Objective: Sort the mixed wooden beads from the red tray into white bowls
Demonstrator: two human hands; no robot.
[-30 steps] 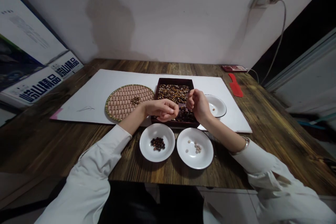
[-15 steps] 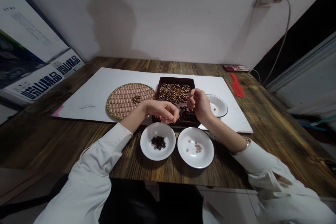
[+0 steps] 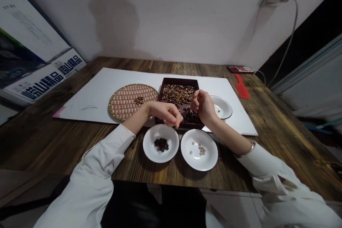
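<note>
A dark red tray (image 3: 197,84) of mixed brown, tan and dark beads lies in front of me. Over its near left edge is my left hand (image 3: 167,112), thumb and fingers pressed together above a white dish (image 3: 148,149) of dark beads. Whatever it pinches is too small to make out. My right hand (image 3: 202,106) is curled at the tray's right side, and its fingers hide anything inside. Below it stands a second white dish (image 3: 208,160) with several pale beads. Partly behind the right hand, a third white dish (image 3: 226,108) contains a small tan bead.
On a white board (image 3: 88,92) lies a round woven mat (image 3: 123,103) with a few brown beads. A red scraper-like tool (image 3: 242,89) and a red phone-like device (image 3: 240,69) with a cable are at the right. Printed boxes (image 3: 42,82) stand at the left of the wooden table (image 3: 278,121).
My left hand's fingertips have dipped slightly toward the near edge of the tray. The right hand stays almost where it was, and the dishes have not moved.
</note>
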